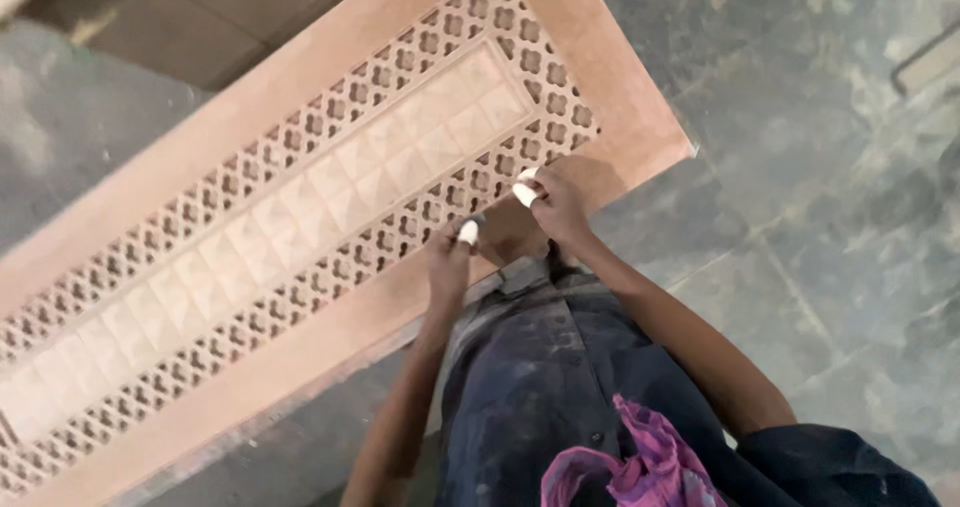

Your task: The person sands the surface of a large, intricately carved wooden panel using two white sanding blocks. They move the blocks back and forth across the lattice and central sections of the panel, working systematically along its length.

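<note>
A long reddish-brown wooden panel (600, 77) lies on the floor, with a carved lattice band (380, 77) around a centre strip of raised pyramid squares (330, 182). My left hand (448, 262) is curled at the panel's near edge. Its thumb tip is wrapped in white, and a small dark tool (479, 219) shows beside it. My right hand (558, 205), also with white wrapping on a fingertip, rests bent on the lattice near the panel's right corner. What the right fingers hold is hidden. Both hands sit close together.
Grey stone floor (820, 167) with tile joints surrounds the panel on the right and in front. Dark slabs (210, 12) lie beyond the panel at the top left. My dusty dark clothing (540, 367) and a purple-pink cloth (640, 467) fill the lower middle.
</note>
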